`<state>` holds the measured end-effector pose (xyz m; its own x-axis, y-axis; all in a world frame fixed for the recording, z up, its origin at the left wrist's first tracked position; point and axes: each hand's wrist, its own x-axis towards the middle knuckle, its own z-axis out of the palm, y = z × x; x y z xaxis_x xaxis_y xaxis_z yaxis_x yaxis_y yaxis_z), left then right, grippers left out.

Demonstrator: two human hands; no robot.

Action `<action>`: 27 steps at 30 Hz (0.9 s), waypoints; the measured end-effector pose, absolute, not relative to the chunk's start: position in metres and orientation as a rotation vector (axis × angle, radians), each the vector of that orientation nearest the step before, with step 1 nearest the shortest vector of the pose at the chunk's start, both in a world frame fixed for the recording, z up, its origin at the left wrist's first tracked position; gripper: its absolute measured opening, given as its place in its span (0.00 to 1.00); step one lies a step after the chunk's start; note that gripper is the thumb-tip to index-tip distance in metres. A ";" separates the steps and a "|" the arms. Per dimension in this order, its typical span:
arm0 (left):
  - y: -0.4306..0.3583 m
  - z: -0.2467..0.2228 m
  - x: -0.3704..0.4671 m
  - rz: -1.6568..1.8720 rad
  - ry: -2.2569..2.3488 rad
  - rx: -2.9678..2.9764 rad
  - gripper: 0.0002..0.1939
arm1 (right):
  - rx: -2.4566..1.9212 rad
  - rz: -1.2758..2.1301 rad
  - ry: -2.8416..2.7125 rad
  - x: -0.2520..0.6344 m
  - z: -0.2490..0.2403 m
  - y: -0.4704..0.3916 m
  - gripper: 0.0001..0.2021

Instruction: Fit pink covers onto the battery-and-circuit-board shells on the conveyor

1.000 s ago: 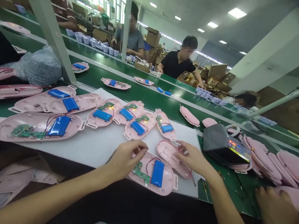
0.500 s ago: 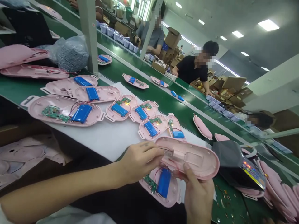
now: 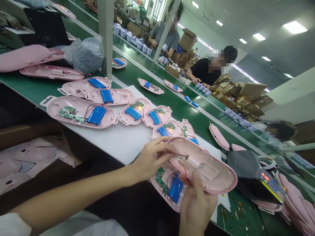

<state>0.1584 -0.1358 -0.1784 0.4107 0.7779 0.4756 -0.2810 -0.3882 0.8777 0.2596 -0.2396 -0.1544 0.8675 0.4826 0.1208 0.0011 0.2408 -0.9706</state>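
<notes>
Just above the near edge of the table (image 3: 36,88), both hands hold one pink cover (image 3: 204,165), lifted and tilted with its hollow inside facing up. The left hand (image 3: 150,160) pinches the cover's left end, its grip clamped there with the thumb stretched over the rim. The right hand (image 3: 197,205) comes up from below, its grip closed on the cover's near edge, thumb pressed on the inner face. Thin red wires (image 3: 183,168) run from the cover down past the right thumb.

Directly beneath the two hands lies an open pink shell (image 3: 163,191) on the white mat (image 3: 118,141), with a green circuit board (image 3: 161,178) and a blue battery (image 3: 176,190) inside it. Beyond the left hand, more open shells (image 3: 81,109) with blue batteries sit in a row across the mat, some showing a small yellow light. To the right of the right hand stands a dark grey tester (image 3: 253,178) with lit coloured buttons, and past it a pile of closed pink cases (image 3: 297,203).

Farther off, across the green belt (image 3: 177,108), two other people sit working among cardboard boxes (image 3: 246,91). To the far left of the left hand, a clear bag of small grey parts (image 3: 87,55) rests beside a post.
</notes>
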 end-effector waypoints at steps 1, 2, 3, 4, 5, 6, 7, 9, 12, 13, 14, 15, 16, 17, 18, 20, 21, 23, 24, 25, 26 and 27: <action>-0.135 -0.180 0.157 1.197 0.448 1.566 0.06 | -1.290 0.353 -0.424 0.262 -0.155 -0.238 0.29; -0.135 -0.182 0.155 1.182 0.438 1.556 0.06 | -1.287 0.346 -0.414 0.264 -0.156 -0.237 0.28; -0.135 -0.183 0.153 1.185 0.428 1.556 0.05 | -1.291 0.319 -0.411 0.267 -0.157 -0.237 0.27; -0.135 -0.183 0.151 1.211 0.422 1.577 0.05 | -1.310 0.277 -0.415 0.270 -0.159 -0.238 0.27; -0.135 -0.182 0.149 1.263 0.428 1.624 0.04 | -1.350 0.237 -0.424 0.272 -0.162 -0.240 0.26; -0.136 -0.180 0.147 1.332 0.450 1.694 0.04 | -1.412 0.201 -0.442 0.275 -0.165 -0.243 0.25; -0.136 -0.179 0.145 1.404 0.482 1.777 0.04 | -1.485 0.161 -0.467 0.278 -0.168 -0.246 0.24; -0.137 -0.174 0.144 1.518 0.527 1.921 0.06 | -1.594 0.088 -0.555 0.284 -0.174 -0.253 0.23; -0.136 -0.171 0.148 1.508 0.465 1.961 0.07 | -1.539 0.095 -0.681 0.289 -0.178 -0.260 0.27; -0.136 -0.171 0.151 1.484 0.420 1.936 0.07 | -1.494 0.134 -0.693 0.288 -0.178 -0.260 0.29; -0.136 -0.171 0.155 1.461 0.384 1.895 0.08 | -1.455 0.194 -0.688 0.286 -0.177 -0.260 0.30; -0.135 -0.172 0.158 1.444 0.365 1.830 0.08 | -1.423 0.250 -0.666 0.282 -0.176 -0.258 0.31; -0.135 -0.174 0.161 1.418 0.354 1.737 0.07 | -1.394 0.298 -0.637 0.279 -0.176 -0.255 0.31; -0.134 -0.176 0.163 1.366 0.352 1.628 0.08 | -1.369 0.340 -0.608 0.275 -0.175 -0.253 0.32; -0.132 -0.177 0.164 1.289 0.362 1.518 0.12 | -1.352 0.369 -0.580 0.273 -0.176 -0.250 0.32; -0.128 -0.181 0.165 1.086 0.386 1.345 0.19 | -1.359 0.402 -0.533 0.272 -0.176 -0.245 0.31; -0.126 -0.182 0.164 0.995 0.392 1.298 0.19 | -1.384 0.445 -0.527 0.275 -0.176 -0.244 0.31; -0.122 -0.183 0.161 0.905 0.407 1.277 0.15 | -1.454 0.483 -0.555 0.285 -0.171 -0.244 0.30; -0.121 -0.183 0.160 0.895 0.413 1.292 0.14 | -1.498 0.407 -0.598 0.291 -0.165 -0.244 0.29; -0.120 -0.183 0.158 0.888 0.420 1.327 0.13 | -1.549 0.263 -0.673 0.297 -0.156 -0.243 0.28; -0.120 -0.182 0.157 0.880 0.429 1.380 0.13 | -1.604 0.077 -0.791 0.302 -0.146 -0.241 0.27; -0.121 -0.181 0.156 0.869 0.437 1.441 0.12 | -1.665 -0.109 -0.948 0.307 -0.135 -0.237 0.27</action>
<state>0.1564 -0.1209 -0.1814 0.6346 0.7361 0.2353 -0.2496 -0.0930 0.9639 0.3070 -0.2371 -0.1345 0.6686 0.5213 0.5303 0.6279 -0.0139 -0.7781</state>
